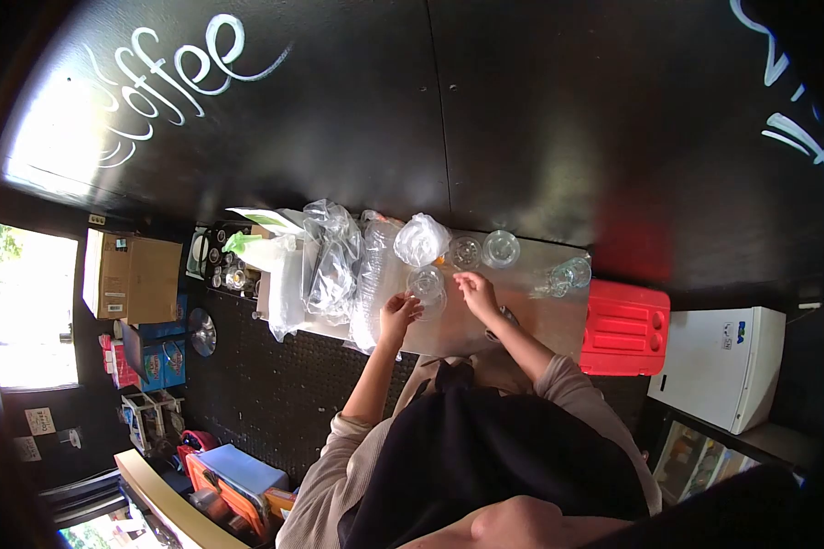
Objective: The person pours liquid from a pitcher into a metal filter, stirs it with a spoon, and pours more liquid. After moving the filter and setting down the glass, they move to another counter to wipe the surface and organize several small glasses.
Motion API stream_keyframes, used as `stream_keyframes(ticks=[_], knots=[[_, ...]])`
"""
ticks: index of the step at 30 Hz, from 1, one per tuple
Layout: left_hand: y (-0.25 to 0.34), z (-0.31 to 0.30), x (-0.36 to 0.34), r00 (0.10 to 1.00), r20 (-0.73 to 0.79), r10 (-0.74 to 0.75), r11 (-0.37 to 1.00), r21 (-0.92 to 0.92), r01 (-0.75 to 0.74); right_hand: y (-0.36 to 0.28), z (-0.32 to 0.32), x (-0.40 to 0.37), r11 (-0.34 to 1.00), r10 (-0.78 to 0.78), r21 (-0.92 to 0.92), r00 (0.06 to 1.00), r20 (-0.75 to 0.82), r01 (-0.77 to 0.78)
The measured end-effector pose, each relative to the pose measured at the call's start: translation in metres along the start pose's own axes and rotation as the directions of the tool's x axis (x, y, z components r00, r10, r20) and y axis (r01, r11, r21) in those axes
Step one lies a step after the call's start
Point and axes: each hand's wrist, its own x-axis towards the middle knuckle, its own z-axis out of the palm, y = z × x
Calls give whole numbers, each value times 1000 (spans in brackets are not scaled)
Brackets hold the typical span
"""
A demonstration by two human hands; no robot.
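Note:
On the metal worktop (540,316) in front of me is a clear round plastic piece, which looks like a dome lid or cup (427,282). At its near left edge, my left hand (399,317) is closed, with the fingertips on the rim. My right hand (475,291) is just right of it, fingers apart and holding nothing visible. Beyond the hands is a bunched clear plastic bag (422,240). Clear containers, one at the back (501,248) and another beside it (465,252), stand near the wall. A long sleeve of nested clear plastic pieces (372,279) lies left of my left hand.
More plastic packaging (331,265) crowds the worktop's left end. Glassy clear containers (569,274) lie toward the right end. A red cooler box (624,328) and a white mini fridge (721,366) stand to the right. Cardboard boxes (137,279) are stacked at far left.

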Motion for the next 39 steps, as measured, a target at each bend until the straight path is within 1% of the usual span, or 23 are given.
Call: stream_keyframes(ticks=[1, 2, 3, 4, 5, 7, 8, 9, 11, 12, 13, 15, 16, 18, 19, 21, 25, 27, 31, 34, 36, 37, 39], knots=[[1, 0, -1, 1000, -13, 13, 1000, -11, -13, 11, -6, 5, 1000, 1, 2, 1000, -3, 0], [1, 0, -3, 999, -26, 26, 999, -23, -27, 13, -14, 10, 969, -139, -217, 987, -76, 120], [1, -1, -5, 999, -25, 26, 999, -21, -26, 4, -18, 14, 877, -287, -432, 951, -114, 213], [1, -3, -7, 999, -34, 41, 998, -42, -42, -5, -25, 16, 816, -346, -535, 926, -149, 219], [0, -5, -7, 997, -44, 57, 996, -65, -59, -9, -28, 19, 816, -348, -535, 925, -150, 220], [-4, -9, -6, 996, -62, 61, 995, -79, -66, -16, -37, 24, 613, -451, -728, 892, -2, 308], [-7, -12, -6, 995, -79, 62, 993, -93, -70, -4, -35, 27, 538, -364, -774, 920, 144, 334], [-11, -14, -5, 995, -79, 60, 993, -93, -68, 2, -33, 28, 539, -362, -774, 921, 144, 333], [-14, -16, -3, 996, -85, 26, 998, -60, -32, 16, -27, 30, 222, -234, -882, 901, 365, 415], [-14, -16, -3, 996, -86, 27, 998, -60, -32, 23, -24, 30, 166, -230, -903, 906, 356, 397], [-15, -15, -3, 996, -92, 18, 998, -50, -23, 29, -23, 31, 167, -229, -902, 906, 357, 398], [-15, -16, -4, 995, -101, 8, 999, -40, -13, 33, -20, 31, 156, -350, -902, 877, 330, 402], [-16, -16, -4, 995, -102, 6, 999, -44, -10, 34, -19, 32, 157, -348, -901, 876, 332, 404], [-20, -17, -4, 995, -102, 1, 999, -49, -6, 28, -18, 31, 212, -114, -900, 925, 363, 380], [-21, -16, -4, 995, -102, 2, 998, -67, -8, 26, -19, 30, 211, -113, -901, 925, 364, 380], [-22, -16, -5, 995, -105, 2, 996, -85, -11, 29, -19, 29, 200, -360, -886, 872, 331, 419], [-22, -12, -6, 994, -107, 13, 997, -78, -21, 32, -22, 25, 196, -326, -870, 867, 378, 453], [-20, -8, -7, 994, -104, 12, 997, -69, -19, 42, -22, 21, 254, -236, -842, 875, 423, 476], [-24, -1, -7, 999, -48, 23, 999, -40, -25, 51, -21, 10, 279, -270, -836, 874, 404, 473], [-27, 8, -8, 1000, -3, 0, 1000, -16, 0, 33, -28, 0, 336, -258, -823, 885, 388, 459], [-32, 13, -7, 1000, 16, -20, 1000, -13, 20, 25, -35, -4, 535, -230, -706, 884, 407, 464], [-35, 16, -7, 999, 44, -4, 1000, -25, 5, 22, -38, -4, 534, -230, -708, 885, 404, 462], [-42, 16, -2, 997, 72, 13, 999, -38, -10, 21, -45, -3, 725, -289, -545, 904, 314, 421]])
